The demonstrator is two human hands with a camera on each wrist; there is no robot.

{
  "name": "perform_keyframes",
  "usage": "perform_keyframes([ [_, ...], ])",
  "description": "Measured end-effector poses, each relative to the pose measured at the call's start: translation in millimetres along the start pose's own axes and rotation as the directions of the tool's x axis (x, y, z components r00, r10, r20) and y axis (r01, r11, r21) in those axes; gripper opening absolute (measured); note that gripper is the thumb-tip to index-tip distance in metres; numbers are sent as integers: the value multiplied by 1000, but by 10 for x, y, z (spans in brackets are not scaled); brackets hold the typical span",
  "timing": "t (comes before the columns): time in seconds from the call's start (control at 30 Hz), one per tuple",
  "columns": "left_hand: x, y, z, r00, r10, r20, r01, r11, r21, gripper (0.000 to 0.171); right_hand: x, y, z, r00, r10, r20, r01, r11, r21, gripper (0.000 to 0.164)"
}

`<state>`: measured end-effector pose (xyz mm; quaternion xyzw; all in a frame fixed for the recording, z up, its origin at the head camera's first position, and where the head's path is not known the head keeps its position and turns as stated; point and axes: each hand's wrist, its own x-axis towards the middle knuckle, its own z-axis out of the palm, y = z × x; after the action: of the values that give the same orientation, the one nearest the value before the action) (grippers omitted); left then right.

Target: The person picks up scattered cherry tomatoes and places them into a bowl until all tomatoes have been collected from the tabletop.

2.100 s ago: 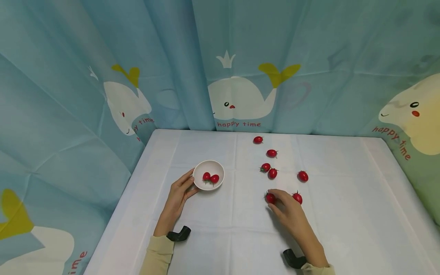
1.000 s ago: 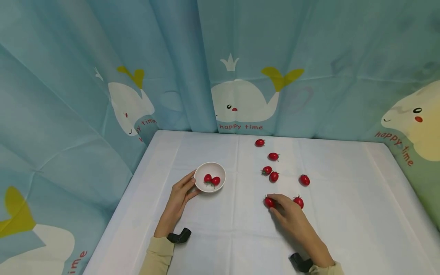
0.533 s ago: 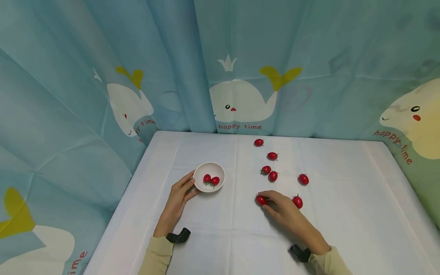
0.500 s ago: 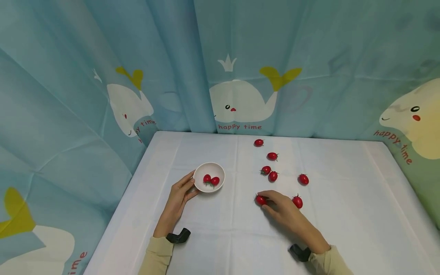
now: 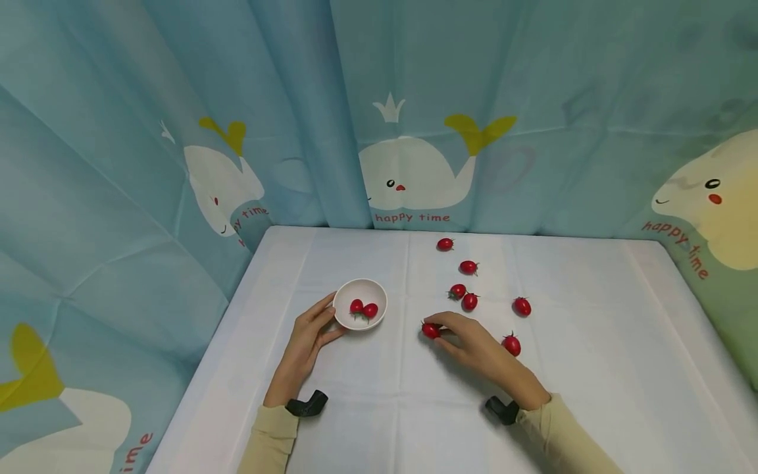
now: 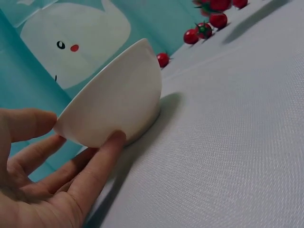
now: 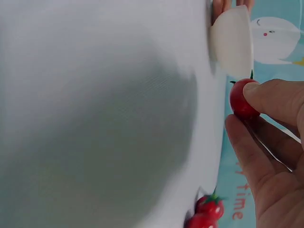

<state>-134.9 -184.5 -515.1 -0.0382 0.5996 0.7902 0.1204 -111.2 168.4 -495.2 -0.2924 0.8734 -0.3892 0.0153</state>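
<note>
Fingers (image 7: 273, 97) are part-curled, as I see them: above the white cloth-covered bench (image 5: 355, 415), the left hand (image 5: 308, 332) grips a round, smooth white bowl (image 6: 118, 95) by its side, while the right hand (image 5: 470, 341) pinches an oval, glossy red tomato (image 7: 243, 100), between bowl and loose fruit. Uneven pressure on the left could tip the bowl; a slackened fingertip hold could let the slick tomato drop and roll.

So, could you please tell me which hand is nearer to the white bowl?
The left: the left hand holds the white bowl at its left side, while the right hand is apart from it, off to its right, pinching a tomato.
</note>
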Motion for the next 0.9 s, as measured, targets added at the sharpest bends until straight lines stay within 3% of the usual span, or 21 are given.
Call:
perform_keyframes([
  [0.57, -11, -12, -2, 999, 4, 33, -3, 999, -36, 54, 531, -290, 163, 997, -82, 1, 81, 987, 140, 43],
  [0.9, -11, -36, -5, 999, 11, 30, -10, 1000, -28, 53, 731, -384, 256, 996, -90, -12, 91, 988, 125, 44],
])
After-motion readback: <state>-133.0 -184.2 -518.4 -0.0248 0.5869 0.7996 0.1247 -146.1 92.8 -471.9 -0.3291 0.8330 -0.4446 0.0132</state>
